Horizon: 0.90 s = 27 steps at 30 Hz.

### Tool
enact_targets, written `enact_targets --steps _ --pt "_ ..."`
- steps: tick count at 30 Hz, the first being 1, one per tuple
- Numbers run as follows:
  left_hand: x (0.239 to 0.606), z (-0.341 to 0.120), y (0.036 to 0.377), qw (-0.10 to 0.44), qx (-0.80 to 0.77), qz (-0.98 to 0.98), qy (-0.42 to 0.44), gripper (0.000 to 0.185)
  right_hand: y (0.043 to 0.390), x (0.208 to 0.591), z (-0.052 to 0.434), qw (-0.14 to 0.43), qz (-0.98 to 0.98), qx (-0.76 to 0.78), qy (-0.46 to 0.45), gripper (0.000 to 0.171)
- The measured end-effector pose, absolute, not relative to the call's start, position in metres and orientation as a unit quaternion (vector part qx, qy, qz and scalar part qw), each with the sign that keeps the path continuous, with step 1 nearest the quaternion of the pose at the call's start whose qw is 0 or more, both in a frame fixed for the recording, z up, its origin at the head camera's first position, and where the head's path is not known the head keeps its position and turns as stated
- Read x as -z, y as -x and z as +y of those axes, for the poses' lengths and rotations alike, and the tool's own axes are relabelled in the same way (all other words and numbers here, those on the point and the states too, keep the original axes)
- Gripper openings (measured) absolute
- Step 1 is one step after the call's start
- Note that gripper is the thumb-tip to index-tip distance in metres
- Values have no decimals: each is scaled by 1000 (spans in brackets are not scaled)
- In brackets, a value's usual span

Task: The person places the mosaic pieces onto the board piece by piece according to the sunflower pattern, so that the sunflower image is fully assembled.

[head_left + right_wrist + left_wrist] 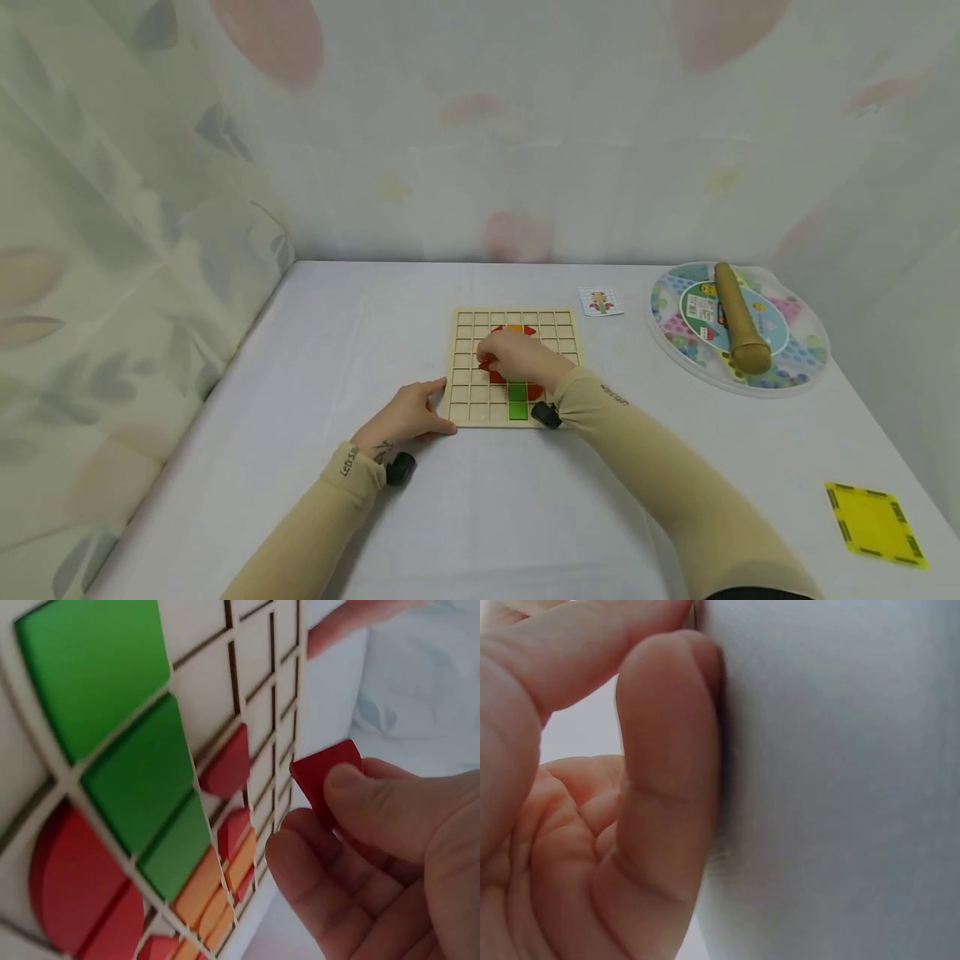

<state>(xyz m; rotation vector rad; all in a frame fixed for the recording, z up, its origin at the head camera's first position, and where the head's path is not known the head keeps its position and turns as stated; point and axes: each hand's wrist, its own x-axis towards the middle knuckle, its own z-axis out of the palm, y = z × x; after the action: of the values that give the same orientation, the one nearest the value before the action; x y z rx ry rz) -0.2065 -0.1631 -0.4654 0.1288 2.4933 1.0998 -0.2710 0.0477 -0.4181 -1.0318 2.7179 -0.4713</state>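
A wooden grid board [465, 392] lies on the white table, with red, orange and green pieces [517, 402] set in its cells. My right hand [517, 357] hovers over the board's middle and pinches a small red piece [324, 778] between thumb and fingers. In the right wrist view the green pieces [120, 750] and red pieces [79, 881] fill nearby cells of the board [259, 712]. My left hand [408, 414] rests flat on the table at the board's lower left corner, fingers relaxed [667, 772], holding nothing.
A small pattern card [601, 301] lies behind the board on the right. A round clear tray [675, 333] with a wooden cylinder [738, 317] on it sits at the right. A yellow square tag [874, 523] lies near the right front edge. Curtains surround the table.
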Motion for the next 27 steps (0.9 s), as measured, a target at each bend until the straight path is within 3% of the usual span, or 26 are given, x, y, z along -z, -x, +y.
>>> enact_targets --steps 10,27 --pt "464 -163 207 207 -386 897 -51 93 275 428 31 131 919 145 343 10" --pt "466 -162 208 205 -385 899 -44 94 279 445 27 94 928 88 349 11"
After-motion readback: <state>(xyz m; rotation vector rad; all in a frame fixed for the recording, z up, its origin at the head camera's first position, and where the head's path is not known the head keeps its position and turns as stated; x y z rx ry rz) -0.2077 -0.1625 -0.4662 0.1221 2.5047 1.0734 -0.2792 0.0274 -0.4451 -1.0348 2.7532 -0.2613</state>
